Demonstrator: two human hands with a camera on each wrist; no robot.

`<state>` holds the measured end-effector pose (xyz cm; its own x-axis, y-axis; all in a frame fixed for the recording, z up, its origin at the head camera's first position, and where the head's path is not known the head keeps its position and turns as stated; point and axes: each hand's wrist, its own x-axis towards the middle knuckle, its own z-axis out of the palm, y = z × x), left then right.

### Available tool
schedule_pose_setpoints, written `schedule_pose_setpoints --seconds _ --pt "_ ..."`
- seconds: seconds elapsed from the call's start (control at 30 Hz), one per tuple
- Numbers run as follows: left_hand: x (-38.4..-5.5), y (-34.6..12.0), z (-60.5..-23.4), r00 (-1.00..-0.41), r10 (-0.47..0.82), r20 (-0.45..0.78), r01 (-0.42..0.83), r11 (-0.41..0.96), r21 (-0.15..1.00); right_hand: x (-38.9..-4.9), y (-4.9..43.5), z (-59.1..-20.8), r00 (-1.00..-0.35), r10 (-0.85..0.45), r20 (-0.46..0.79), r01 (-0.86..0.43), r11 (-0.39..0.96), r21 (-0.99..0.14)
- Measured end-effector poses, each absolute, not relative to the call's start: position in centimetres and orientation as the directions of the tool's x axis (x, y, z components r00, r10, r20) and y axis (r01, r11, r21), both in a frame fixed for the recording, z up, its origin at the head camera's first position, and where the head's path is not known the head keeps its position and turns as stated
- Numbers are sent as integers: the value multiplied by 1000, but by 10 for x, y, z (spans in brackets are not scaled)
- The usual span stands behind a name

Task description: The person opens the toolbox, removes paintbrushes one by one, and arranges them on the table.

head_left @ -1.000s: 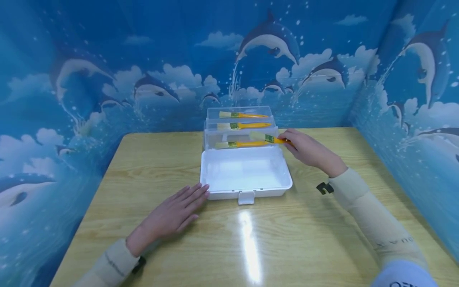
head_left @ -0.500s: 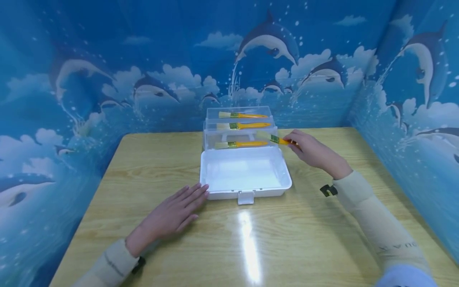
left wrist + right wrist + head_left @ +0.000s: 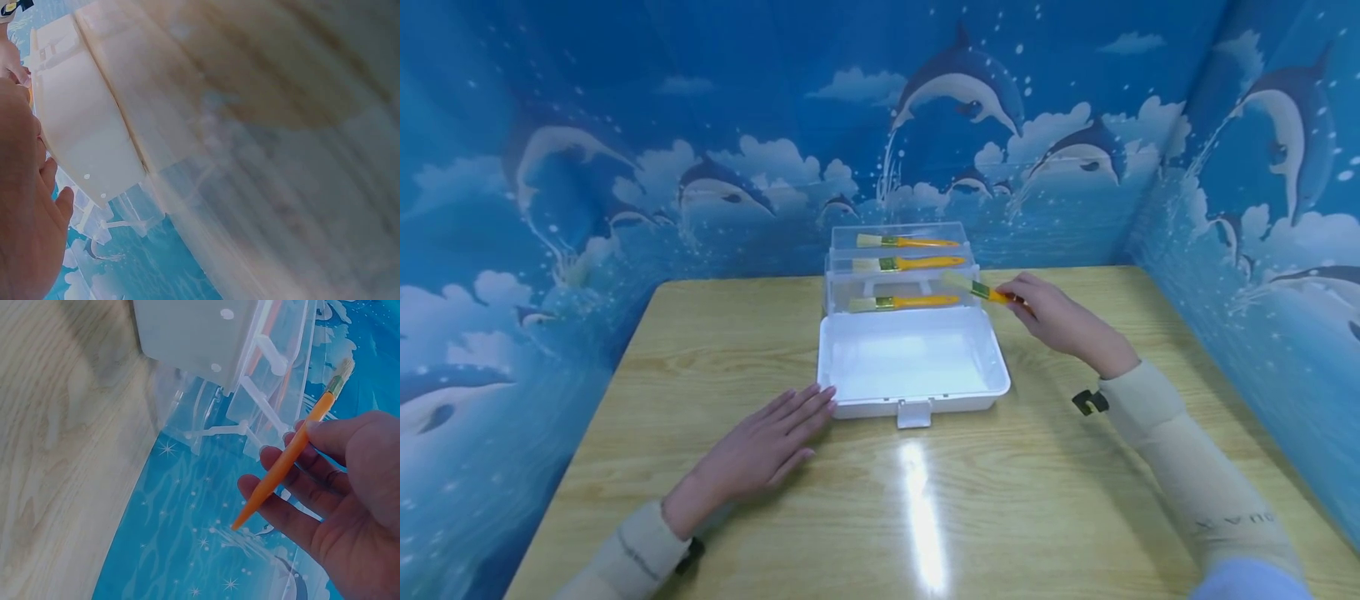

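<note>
A white box (image 3: 917,354) stands on the table with its clear tiered trays (image 3: 842,287) folded out behind it. Three orange-handled paintbrushes lie across the tiers: a back brush (image 3: 906,242), a middle brush (image 3: 910,263) and a front brush (image 3: 904,302). My right hand (image 3: 1048,312) pinches a fourth paintbrush (image 3: 290,453) by its orange handle, thumb against fingers, bristles pointing left over the front tier's right end. My left hand (image 3: 767,442) has straight fingers, with the fingertips touching the box's front left corner.
The wooden table (image 3: 715,358) reaches back to a blue dolphin-print curtain (image 3: 760,108) that encloses it on three sides. A latch (image 3: 914,413) hangs from the box's front edge. Dark wrist straps show at both sleeves.
My right hand has shifted right with the paintbrush, drawing its bristles toward the tray's right end; it slows in the last half second. The left hand stays at the box corner.
</note>
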<state>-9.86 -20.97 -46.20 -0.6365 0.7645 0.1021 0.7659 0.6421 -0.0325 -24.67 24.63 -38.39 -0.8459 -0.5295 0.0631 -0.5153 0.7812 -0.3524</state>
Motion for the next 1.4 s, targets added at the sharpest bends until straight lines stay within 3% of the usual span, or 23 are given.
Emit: schedule_pose_setpoints --seconds 0.6,1.4 --pt "-98 -209 -461 -654 751 90 754 656 -1 -241 271 -394 -858 -509 68 -498 791 -356" --pt "-98 -210 -462 -629 767 125 772 636 -19 -245 289 -409 -885 -462 62 -448 808 -382"
